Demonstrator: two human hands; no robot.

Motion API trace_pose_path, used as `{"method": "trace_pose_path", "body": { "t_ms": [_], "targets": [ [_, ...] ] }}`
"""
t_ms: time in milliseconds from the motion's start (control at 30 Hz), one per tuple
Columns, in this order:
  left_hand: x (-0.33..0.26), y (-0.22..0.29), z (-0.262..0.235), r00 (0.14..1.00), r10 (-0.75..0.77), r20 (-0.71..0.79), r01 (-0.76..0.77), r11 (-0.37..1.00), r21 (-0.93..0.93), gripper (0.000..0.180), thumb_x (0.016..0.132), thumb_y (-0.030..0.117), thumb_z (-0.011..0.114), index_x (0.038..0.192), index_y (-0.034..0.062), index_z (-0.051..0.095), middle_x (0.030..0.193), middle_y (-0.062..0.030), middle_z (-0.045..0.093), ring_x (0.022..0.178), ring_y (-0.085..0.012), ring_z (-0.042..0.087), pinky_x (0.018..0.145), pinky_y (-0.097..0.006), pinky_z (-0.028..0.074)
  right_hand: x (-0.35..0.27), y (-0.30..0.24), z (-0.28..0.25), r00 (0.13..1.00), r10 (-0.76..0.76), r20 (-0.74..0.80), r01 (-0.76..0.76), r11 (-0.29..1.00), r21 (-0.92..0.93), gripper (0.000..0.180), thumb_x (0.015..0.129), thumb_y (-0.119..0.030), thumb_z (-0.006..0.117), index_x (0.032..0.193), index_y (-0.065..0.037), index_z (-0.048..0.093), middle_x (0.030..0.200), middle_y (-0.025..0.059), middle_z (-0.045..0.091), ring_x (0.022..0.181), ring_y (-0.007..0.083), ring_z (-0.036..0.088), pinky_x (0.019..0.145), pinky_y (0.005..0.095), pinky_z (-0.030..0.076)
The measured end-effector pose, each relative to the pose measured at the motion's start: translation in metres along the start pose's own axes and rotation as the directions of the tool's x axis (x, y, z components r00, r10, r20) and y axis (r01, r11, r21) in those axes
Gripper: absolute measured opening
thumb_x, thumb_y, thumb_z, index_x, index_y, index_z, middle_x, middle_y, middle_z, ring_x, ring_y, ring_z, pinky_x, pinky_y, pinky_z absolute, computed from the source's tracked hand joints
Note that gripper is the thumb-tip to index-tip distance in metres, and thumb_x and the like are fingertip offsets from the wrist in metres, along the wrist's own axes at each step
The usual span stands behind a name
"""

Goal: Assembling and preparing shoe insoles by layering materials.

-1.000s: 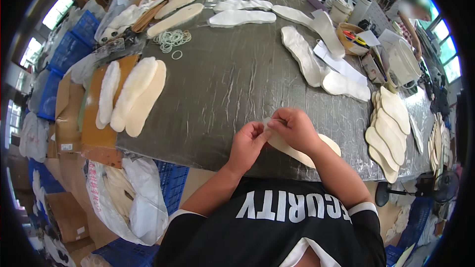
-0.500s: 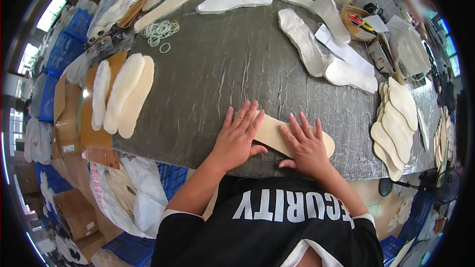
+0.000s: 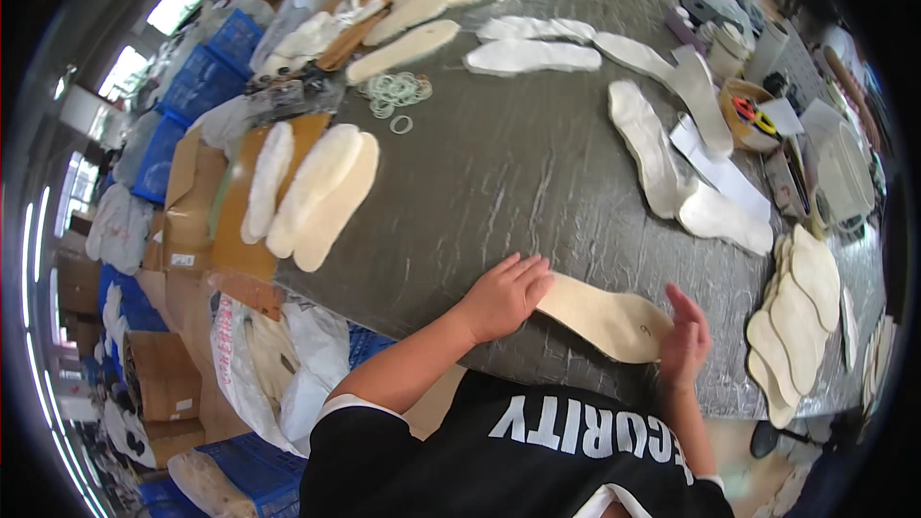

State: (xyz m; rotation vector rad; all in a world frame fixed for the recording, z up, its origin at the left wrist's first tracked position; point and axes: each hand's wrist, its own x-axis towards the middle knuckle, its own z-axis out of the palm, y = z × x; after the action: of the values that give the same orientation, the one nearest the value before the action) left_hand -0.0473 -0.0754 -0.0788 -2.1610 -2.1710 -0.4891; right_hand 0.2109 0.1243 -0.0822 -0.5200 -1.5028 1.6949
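Grey, wrinkled sheeting covers the worktable (image 3: 518,173), and at its near edge lies a tan insole (image 3: 600,318), flat between the two hands. The left hand (image 3: 504,295) rests open, palm down, on the insole's narrow end; the right hand (image 3: 683,345) stands open on edge against its wide end, gripping nothing. Even pressure from both palms would best keep it flat and square. Just beyond the right hand sits a stack of pale insoles (image 3: 801,321); well past the left hand lie fleecy insoles (image 3: 317,192) on cardboard.
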Motion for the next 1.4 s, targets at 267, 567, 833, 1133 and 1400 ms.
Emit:
{"method": "trace_pose_path", "body": {
  "t_ms": [267,567,833,1133,1400],
  "targets": [
    [-0.043,-0.059,-0.171,0.536,-0.791,-0.294,0.748,0.607,-0.27,0.02,0.09,0.014,0.058,0.107,0.0037,0.057,0.094,-0.0211,0.066,0.088,-0.0373,0.064,0.075,-0.042,0.05,-0.031,-0.01,-0.067,0.973,-0.07,-0.219,0.008,0.962,-0.273,0.032,0.102,-0.018,0.044,0.115,0.006,0.06,0.119,0.019,0.063,0.113,0.0258,0.059,0.105,0.0383,0.042],
    [-0.27,-0.276,-0.229,0.23,-0.869,-0.439,0.943,0.31,-0.119,0.052,0.096,0.038,0.054,0.129,-0.0017,0.056,0.131,-0.0218,0.056,0.118,-0.0315,0.054,0.103,-0.038,0.041,-0.032,-0.045,-0.068,0.924,-0.065,-0.377,-0.124,0.881,-0.457,0.013,0.093,-0.004,0.055,0.094,0.002,0.066,0.091,0.0091,0.069,0.088,0.0155,0.063,0.079,0.0271,0.048],
    [-0.07,-0.231,-0.11,0.629,-0.654,-0.419,0.705,0.708,-0.046,0.032,0.091,0.01,0.061,0.117,-0.007,0.056,0.118,-0.0214,0.059,0.109,-0.0366,0.054,0.099,-0.042,0.041,-0.026,-0.094,-0.146,0.825,-0.517,-0.226,-0.148,0.19,-0.971,0.016,0.074,-0.005,0.071,0.089,-0.005,0.067,0.094,0.0089,0.067,0.091,0.0295,0.061,0.081,0.0392,0.047],
    [0.165,0.044,0.007,0.986,0.167,-0.025,-0.166,0.934,-0.315,0.027,0.077,0.008,0.07,0.102,0.0009,0.063,0.113,-0.0165,0.061,0.109,-0.0353,0.054,0.095,-0.043,0.043,0.014,-0.099,-0.208,0.945,-0.322,-0.052,-0.127,-0.218,-0.968,0.043,0.07,-0.022,0.078,0.108,-0.009,0.063,0.126,0.0104,0.058,0.114,0.0286,0.055,0.099,0.0395,0.042],
    [0.211,0.166,0.05,0.785,0.618,0.046,-0.497,0.672,-0.549,0.028,0.075,0.006,0.072,0.102,0.0,0.063,0.111,-0.0175,0.06,0.108,-0.0364,0.054,0.094,-0.043,0.045,0.052,-0.098,-0.225,0.989,0.111,0.098,0.13,-0.345,-0.929,0.018,0.076,-0.013,0.068,0.092,-0.007,0.062,0.092,0.008,0.06,0.087,0.0255,0.063,0.073,0.035,0.054]
  ]
}}
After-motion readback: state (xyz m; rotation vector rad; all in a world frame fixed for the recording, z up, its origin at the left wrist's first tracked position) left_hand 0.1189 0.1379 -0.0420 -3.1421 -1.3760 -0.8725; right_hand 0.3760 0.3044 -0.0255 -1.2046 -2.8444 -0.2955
